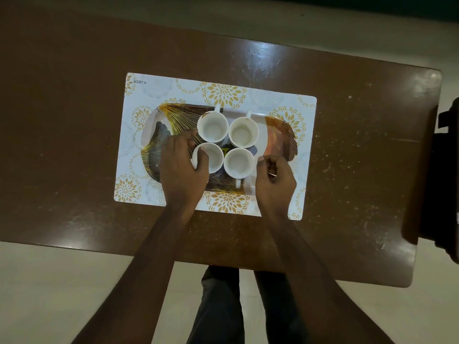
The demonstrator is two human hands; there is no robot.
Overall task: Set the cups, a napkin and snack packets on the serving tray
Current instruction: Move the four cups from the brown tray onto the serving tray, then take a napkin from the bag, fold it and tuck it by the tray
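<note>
Four white cups sit on the serving tray (280,137) in a two-by-two block, all upright, mouths up, nothing visible inside.
- far-left cup (212,129) and far-right cup (243,132): handles point away from us.
- near-right cup (239,162): handle points toward us.
- near-left cup (214,157): handle hidden under the hand.
- Neighbouring cups are just beside each other; we cannot tell if they touch.

Left grip (182,167): holding the near-left cup, with the thumb on the rim and the fingers curled round its left side. The upper fingertips reach the side of the far-left cup.

Right grip (275,180): over the tray's near-right part, just beside the near-right cup. The fingers are curled in and the thumb tip is at that cup's wall. We cannot tell whether it holds anything or actually touches the cup.

The tray is oval-cornered with a dark and gold fan pattern. It lies lengthwise on a white placemat (223,93) with gold flower rings. The placemat lies on the brown counter (74,120), roughly central and slightly skewed.

Both forearms come in from the near edge. Below them are dark trousers (218,306) over a pale floor (49,281). A dark object (447,170) sits at the counter's right end, too cropped to identify.
</note>
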